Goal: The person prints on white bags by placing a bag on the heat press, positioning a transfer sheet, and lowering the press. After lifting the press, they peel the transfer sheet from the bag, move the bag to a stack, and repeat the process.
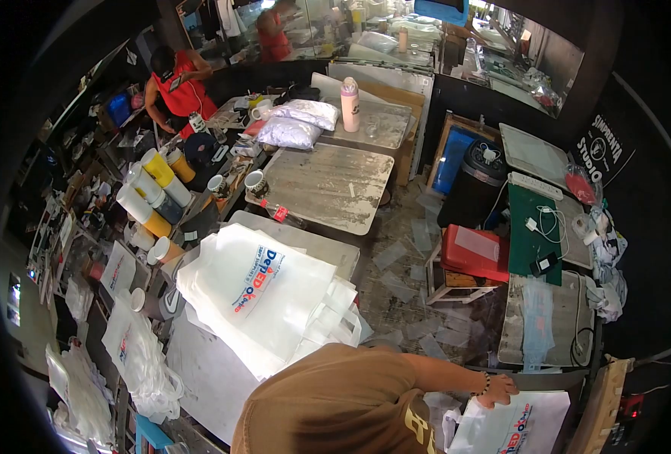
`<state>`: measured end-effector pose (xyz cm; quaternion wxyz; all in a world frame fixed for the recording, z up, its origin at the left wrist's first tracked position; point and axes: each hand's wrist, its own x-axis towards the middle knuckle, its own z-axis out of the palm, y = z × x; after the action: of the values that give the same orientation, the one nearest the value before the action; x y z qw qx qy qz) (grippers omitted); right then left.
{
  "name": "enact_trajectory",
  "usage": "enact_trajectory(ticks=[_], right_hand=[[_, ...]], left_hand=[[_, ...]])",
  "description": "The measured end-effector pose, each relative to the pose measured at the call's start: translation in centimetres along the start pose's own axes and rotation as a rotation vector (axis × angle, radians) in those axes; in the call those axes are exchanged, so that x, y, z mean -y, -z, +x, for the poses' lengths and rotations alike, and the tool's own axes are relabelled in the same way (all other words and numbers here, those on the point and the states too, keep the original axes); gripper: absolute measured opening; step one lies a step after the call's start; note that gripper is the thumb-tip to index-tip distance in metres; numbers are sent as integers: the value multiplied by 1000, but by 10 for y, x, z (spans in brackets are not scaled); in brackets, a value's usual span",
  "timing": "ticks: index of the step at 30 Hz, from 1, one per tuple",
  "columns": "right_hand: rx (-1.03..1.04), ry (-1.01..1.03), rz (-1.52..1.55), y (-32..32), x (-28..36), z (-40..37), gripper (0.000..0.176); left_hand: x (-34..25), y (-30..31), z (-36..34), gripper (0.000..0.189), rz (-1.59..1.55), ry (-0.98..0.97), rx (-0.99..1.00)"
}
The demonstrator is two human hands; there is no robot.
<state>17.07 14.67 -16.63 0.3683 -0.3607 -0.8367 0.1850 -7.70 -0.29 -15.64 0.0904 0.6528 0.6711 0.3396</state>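
Observation:
My left hand (496,390), with a beaded bracelet at the wrist, is at the edge of a white printed bag (543,424) at the lower right. Its fingers are bent and look closed on the bag's edge. Blue and red lettering runs across this bag, whose lower part is cut off by the frame. My brown-shirted torso (328,401) fills the bottom middle. My right hand is not visible. Behind my shoulder, a pile of similar white bags (237,303) lies on a table, with its print facing up.
More white bags (135,340) hang at the left. Ink containers (154,181), cups (256,181) and a pink bottle (350,104) stand around the worktables. A red case (475,253) rests on a stool. Clear sheets (403,287) litter the floor. Another person in red (188,87) stands far left.

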Motion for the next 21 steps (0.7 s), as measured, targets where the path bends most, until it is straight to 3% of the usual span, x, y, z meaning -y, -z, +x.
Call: enact_trajectory(ticks=[16,18,19,21], right_hand=[[84,107,158,41,-41,-6,51],[55,66,122,58,-60,-14,50],[28,35,86,60,-82,-16,50],[10,-11,59,56,-155,-31,50]], left_hand=[[-9,14,-1,50,54,51,113],[-10,8,2,52,64,72,127],[-3,-4,1,55,42,75,44],[-3,2,-5,56,-1,28,-26]])
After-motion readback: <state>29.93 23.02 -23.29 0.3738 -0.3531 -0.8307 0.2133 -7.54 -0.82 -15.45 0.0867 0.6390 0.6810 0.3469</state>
